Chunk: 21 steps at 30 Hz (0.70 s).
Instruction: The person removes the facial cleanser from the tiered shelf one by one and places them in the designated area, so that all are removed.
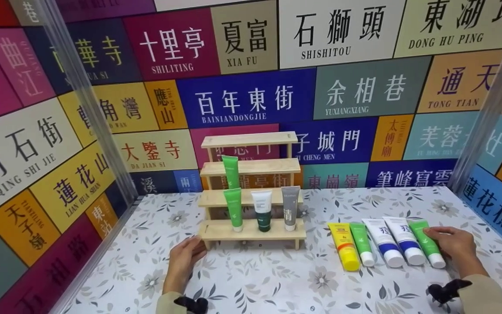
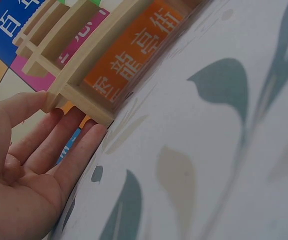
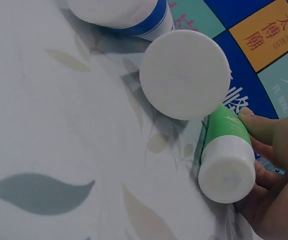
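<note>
My left hand (image 1: pixel 184 261) holds the lower left corner of a tiered wooden display rack (image 1: pixel 251 235), thumb (image 2: pixel 26 106) on the board's end and fingers at the leg below. At the right, my right hand (image 1: pixel 453 247) grips a green tube (image 1: pixel 426 244) with a white cap, lying on the table; the thumb is on its side and some fingers are hidden. To its left lie two white-and-blue tubes (image 1: pixel 403 240), another green tube (image 1: pixel 361 243) and a yellow tube (image 1: pixel 342 244).
On the rack's lowest board stand a green tube (image 1: pixel 233 209), a white-and-dark-green tube (image 1: pixel 262 211) and a grey tube (image 1: pixel 290 208). One more green tube (image 1: pixel 230 170) stands a tier higher. Printed panels rise behind the leaf-patterned tabletop (image 1: pixel 277 279).
</note>
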Tool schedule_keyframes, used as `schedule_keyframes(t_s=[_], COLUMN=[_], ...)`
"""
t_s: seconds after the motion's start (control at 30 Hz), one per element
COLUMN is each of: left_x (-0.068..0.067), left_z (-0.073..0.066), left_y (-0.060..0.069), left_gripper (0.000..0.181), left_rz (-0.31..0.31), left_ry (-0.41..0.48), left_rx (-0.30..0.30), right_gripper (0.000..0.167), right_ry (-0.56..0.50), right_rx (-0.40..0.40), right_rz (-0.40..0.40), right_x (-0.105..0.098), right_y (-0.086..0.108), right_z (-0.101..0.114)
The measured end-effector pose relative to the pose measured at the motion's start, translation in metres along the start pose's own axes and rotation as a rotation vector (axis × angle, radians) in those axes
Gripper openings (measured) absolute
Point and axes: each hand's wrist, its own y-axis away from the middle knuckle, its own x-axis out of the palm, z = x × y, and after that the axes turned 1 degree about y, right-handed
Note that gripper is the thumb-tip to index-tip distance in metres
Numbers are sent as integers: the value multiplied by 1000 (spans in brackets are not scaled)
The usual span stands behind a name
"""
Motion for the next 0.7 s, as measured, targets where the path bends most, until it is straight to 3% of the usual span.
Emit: schedule_keyframes(t_s=[0.37, 0.5, 0.7], left_x=[4, 3, -1], left_z=[-2, -2, 0], left_y=[1, 1, 0], left_gripper=[47, 46, 46], left_rz=[11, 4, 6], left_ry=[-5, -3, 0], left_rx=[-9, -11, -10], right_gripper=[60, 57, 62], right_ry=[73, 82, 50], right_rx=[-40, -112, -244], right_rz=[-71, -101, -92], right_x=[-1, -2, 9], right_y=[16, 25, 46], right_z=[8, 17, 50])
